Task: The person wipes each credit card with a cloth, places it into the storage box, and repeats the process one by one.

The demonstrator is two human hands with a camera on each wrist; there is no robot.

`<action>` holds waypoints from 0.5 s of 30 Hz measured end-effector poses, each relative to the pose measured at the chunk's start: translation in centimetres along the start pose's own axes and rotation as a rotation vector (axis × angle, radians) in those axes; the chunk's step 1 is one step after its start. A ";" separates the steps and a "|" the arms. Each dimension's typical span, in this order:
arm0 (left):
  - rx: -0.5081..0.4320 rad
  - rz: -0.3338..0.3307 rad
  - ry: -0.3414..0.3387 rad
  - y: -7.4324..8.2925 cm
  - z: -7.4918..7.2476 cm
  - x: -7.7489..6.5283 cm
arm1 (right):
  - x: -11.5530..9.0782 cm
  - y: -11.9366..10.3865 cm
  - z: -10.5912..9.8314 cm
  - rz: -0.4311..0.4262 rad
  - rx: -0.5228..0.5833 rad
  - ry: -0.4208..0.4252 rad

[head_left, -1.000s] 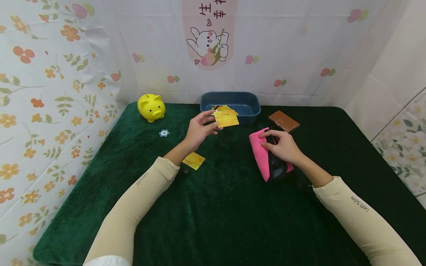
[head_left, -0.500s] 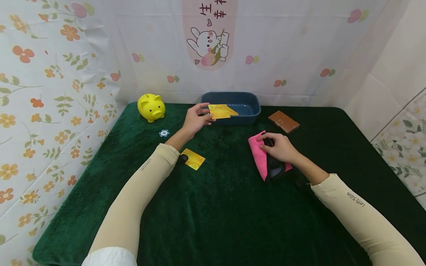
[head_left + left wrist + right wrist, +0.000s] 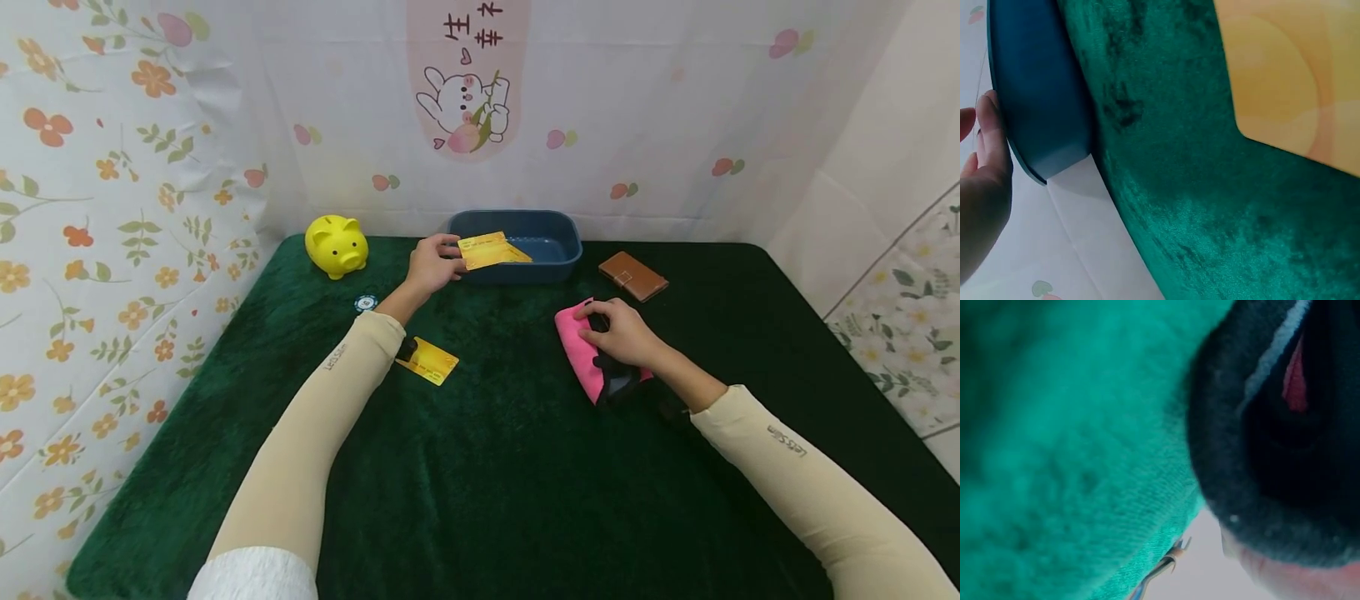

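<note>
My left hand [image 3: 437,262] pinches a yellow bank card [image 3: 480,251] at its left edge, in front of the blue bin's near left corner. Behind it, more yellow cards [image 3: 519,253] show in the bin [image 3: 558,271]. In the left wrist view the fingers [image 3: 994,134] are close beside the bin [image 3: 1047,119]. My right hand [image 3: 622,333] pinches the top edge of a soft pink fabric item [image 3: 579,354] with a black inside. The right wrist view shows its thick black rim [image 3: 1219,450] and a red patch inside. Another yellow bank card [image 3: 435,363] lies under my left wrist.
A yellow piggy bank [image 3: 336,247] stands at the back left, with a blue and white poker chip [image 3: 365,302] in front of it. A brown leather wallet [image 3: 633,276] lies to the right of the bin. Dark green cloth [image 3: 480,475] covers the table.
My left hand has moved left and away from me with the card. The right hand still holds the pink item, shifting only slightly. The head view has tilted a little.
</note>
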State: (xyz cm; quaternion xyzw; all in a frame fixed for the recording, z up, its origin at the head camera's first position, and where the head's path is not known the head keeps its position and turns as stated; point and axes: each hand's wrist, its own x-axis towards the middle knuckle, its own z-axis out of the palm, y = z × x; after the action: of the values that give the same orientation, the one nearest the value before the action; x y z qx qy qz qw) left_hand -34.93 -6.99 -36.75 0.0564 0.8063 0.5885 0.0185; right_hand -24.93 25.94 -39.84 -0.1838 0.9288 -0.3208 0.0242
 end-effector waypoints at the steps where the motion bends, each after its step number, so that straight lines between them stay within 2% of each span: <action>1: 0.019 -0.002 -0.007 0.0 0.0 0.0 | 0.0 0.0 0.0 0.000 0.001 -0.001; 5: 0.101 -0.003 -0.025 -0.3 0.0 0.1 | 0.1 0.1 -0.1 0.006 0.006 -0.023; 15: 0.157 0.024 -0.062 -0.7 -0.3 -0.1 | 0.0 0.1 -0.1 0.021 -0.019 -0.043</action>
State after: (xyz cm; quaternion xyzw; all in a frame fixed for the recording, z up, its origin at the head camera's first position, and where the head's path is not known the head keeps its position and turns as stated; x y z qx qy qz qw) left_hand -34.88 -7.47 -37.37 0.0853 0.8484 0.5214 0.0319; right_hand -25.00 26.06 -39.77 -0.1812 0.9330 -0.3075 0.0457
